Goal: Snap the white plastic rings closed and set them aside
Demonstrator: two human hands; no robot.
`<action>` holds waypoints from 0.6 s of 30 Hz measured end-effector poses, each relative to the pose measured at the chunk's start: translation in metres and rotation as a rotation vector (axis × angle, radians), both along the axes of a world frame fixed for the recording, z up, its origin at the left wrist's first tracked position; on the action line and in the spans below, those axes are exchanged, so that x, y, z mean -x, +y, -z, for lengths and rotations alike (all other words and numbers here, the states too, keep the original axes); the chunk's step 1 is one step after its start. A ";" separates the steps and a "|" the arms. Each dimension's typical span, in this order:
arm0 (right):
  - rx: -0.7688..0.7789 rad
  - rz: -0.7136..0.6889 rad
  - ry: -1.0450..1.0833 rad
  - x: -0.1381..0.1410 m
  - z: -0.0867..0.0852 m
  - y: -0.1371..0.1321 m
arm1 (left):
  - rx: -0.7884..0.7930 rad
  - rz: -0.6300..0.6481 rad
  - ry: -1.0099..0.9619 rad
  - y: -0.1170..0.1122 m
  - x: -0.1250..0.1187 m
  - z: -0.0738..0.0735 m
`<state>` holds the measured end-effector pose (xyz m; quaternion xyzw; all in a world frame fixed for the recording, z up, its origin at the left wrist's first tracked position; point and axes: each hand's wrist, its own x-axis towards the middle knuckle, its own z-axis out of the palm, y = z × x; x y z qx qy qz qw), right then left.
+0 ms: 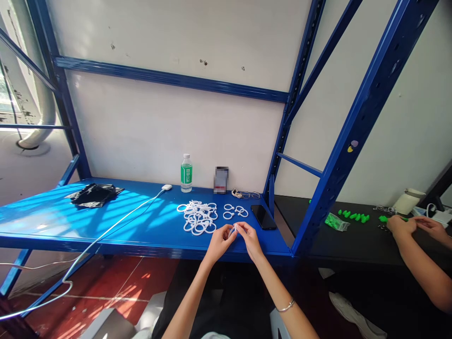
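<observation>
Pinching one white ring between the fingertips of both hands, lower centre of frame, just above the front edge of the blue shelf. Left hand is closed on the ring's left side and right hand on its right side, with the fingertips of the two hands nearly meeting. The ring is partly hidden by fingers, so finer shape cannot be told. Silver bracelet on the right wrist.

Just beyond the hands on the shelf:
- Tangled pile of white rings, up and left of the grip.
- Smaller group of rings, lying flat and apart from the pile.
- Black phone right of that group, screen dark.

Against the back wall:
- Water bottle, upright, white cap, green label; print too small to read.
- Blurred upright object to its right, nothing legible.
- Spectacles beside it.

White cable runs from a plug near the bottle off the shelf's front edge, lower left. Crumpled black bag at left.

Far right, another person's hands rest on a black table near green pieces.
</observation>
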<state>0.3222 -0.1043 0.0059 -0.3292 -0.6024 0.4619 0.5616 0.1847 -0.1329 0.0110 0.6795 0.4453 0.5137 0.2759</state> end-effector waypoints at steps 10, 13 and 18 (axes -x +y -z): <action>-0.005 -0.035 0.002 -0.001 0.000 0.001 | 0.011 0.026 -0.040 -0.003 0.001 -0.002; -0.021 -0.032 -0.007 -0.001 0.001 0.002 | 0.014 0.027 -0.045 -0.004 0.001 -0.003; -0.027 -0.040 -0.019 -0.002 0.002 0.002 | 0.018 0.019 -0.048 -0.003 0.001 -0.003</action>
